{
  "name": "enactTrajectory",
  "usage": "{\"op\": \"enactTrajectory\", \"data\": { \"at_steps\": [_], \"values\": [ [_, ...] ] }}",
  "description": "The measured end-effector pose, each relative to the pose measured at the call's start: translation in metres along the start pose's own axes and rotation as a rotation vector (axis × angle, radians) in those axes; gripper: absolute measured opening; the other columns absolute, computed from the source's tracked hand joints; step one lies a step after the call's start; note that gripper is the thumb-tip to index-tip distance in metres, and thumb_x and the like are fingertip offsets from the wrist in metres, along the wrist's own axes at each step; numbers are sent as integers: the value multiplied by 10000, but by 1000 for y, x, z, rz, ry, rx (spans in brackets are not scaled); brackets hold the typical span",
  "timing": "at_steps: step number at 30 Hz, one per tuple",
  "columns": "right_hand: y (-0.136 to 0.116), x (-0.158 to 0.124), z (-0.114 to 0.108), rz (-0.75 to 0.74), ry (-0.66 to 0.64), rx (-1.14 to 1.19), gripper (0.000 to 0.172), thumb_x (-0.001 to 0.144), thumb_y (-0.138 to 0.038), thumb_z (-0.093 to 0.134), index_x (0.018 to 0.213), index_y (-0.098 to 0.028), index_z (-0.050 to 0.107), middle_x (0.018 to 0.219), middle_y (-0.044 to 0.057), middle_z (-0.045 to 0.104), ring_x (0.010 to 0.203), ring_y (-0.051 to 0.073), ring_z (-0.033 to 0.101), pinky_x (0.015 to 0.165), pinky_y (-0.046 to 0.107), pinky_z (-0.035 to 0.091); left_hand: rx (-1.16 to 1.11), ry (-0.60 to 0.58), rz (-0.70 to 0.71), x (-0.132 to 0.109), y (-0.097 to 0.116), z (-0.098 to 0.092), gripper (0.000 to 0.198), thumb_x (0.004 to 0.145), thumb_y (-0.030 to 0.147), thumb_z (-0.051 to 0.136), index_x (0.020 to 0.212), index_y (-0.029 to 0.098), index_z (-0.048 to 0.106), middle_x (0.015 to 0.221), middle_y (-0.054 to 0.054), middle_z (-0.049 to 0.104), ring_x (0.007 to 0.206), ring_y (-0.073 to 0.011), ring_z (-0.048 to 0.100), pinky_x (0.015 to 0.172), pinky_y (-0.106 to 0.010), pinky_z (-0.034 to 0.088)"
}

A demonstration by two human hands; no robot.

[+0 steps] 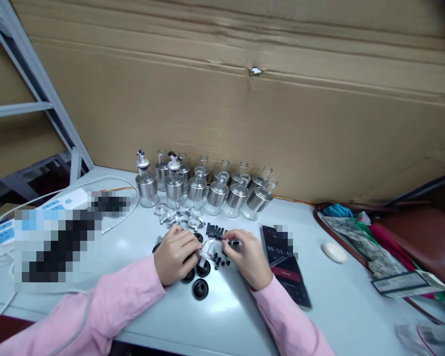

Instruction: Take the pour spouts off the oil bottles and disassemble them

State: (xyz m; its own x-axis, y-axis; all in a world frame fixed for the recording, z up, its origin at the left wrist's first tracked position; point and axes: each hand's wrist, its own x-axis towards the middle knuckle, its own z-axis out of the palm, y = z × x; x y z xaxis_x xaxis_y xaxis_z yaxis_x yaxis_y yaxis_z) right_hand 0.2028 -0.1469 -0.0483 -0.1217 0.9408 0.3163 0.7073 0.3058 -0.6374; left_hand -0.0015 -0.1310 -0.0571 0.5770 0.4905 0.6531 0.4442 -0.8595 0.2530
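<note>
My left hand (178,253) is closed around a silver pour spout (206,248) and holds it above the table. My right hand (249,256) pinches at the tip of that spout; a small dark piece seems to be between its fingertips, too little to make out. Under and around the left hand lie several round black stoppers (200,289). Small black plugs (223,262) are scattered between the hands, and a row of black flip caps (215,230) lies just behind them. More silver spouts (181,216) are heaped beyond my left hand.
Several glass bottles with steel sleeves (197,189) stand in rows at the back; two carry spouts. A phone (287,269) showing a timer lies right of my right hand, near a white oval object (334,252). Power strip (74,200) and cables lie left; a cardboard wall (222,113) rises behind.
</note>
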Motion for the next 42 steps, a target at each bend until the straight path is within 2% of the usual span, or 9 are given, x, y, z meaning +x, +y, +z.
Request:
{"op": "enactTrajectory", "data": {
  "at_steps": [3, 8, 18, 21, 24, 26, 28, 30, 42],
  "values": [
    [-4, -1, -1, 109, 84, 221, 95, 739, -255, 577, 754, -176, 627, 701, 22, 648, 663, 161, 565, 653, 287, 408, 23, -7, 7, -1, 0, 1, 158, 818, 134, 389, 783, 148, 543, 668, -27, 577, 629, -144, 470, 657, -316, 287],
    [-12, -4, 4, 196, -4, 565, 172, 711, -329, 623, 773, -175, 670, 743, 31, 669, 650, 146, 561, 627, 268, 434, 43, -29, 25, -2, -1, 1, 169, 834, 139, 383, 815, 150, 551, 660, -25, 576, 626, -146, 470, 659, -315, 280],
    [-16, -4, 7, 167, -6, 677, 112, 715, -301, 640, 727, -205, 697, 733, 33, 649, 675, 157, 540, 666, 297, 414, 31, -58, 28, -1, 1, 0, 190, 851, 119, 341, 823, 147, 527, 676, -24, 570, 626, -144, 452, 661, -318, 264],
    [-16, -4, 7, 211, -30, 752, 152, 713, -342, 645, 732, -202, 702, 735, 31, 636, 676, 150, 524, 658, 288, 400, 23, -58, 34, 0, 1, -1, 184, 850, 112, 345, 837, 150, 525, 672, -22, 565, 627, -143, 447, 664, -315, 263],
    [-14, -5, 10, 323, -108, 971, 238, 729, -398, 628, 841, -201, 703, 727, 19, 601, 627, 115, 479, 612, 261, 371, 13, -45, 47, 0, 2, -1, 179, 846, 105, 350, 849, 149, 523, 664, -21, 558, 626, -141, 445, 661, -312, 262],
    [-15, -5, 12, 399, -226, 1174, 300, 720, -410, 639, 920, -191, 688, 717, 16, 574, 613, 101, 460, 576, 242, 342, 12, -38, 50, 0, 3, 0, 186, 847, 105, 344, 844, 149, 525, 652, -19, 548, 623, -141, 443, 657, -310, 259],
    [-17, -6, 13, 451, -356, 1340, 334, 708, -411, 651, 928, -162, 681, 697, 19, 550, 615, 98, 457, 554, 232, 319, 15, -34, 52, 0, 2, 0, 191, 849, 108, 342, 846, 148, 528, 647, -18, 545, 619, -141, 442, 654, -309, 258],
    [-20, -7, 13, 476, -423, 1434, 332, 714, -409, 646, 906, -140, 678, 676, 16, 526, 611, 96, 451, 545, 230, 307, 18, -36, 55, -1, 2, 0, 191, 852, 112, 344, 852, 146, 531, 649, -21, 551, 620, -142, 445, 650, -308, 257],
    [-21, -9, 13, 438, -431, 1412, 311, 681, -426, 676, 848, -168, 630, 717, 8, 514, 651, 112, 439, 587, 243, 326, 15, -43, 39, 2, 4, -1, 227, 863, 105, 322, 859, 146, 546, 617, -9, 545, 603, -137, 450, 645, -305, 255]
  ]
}}
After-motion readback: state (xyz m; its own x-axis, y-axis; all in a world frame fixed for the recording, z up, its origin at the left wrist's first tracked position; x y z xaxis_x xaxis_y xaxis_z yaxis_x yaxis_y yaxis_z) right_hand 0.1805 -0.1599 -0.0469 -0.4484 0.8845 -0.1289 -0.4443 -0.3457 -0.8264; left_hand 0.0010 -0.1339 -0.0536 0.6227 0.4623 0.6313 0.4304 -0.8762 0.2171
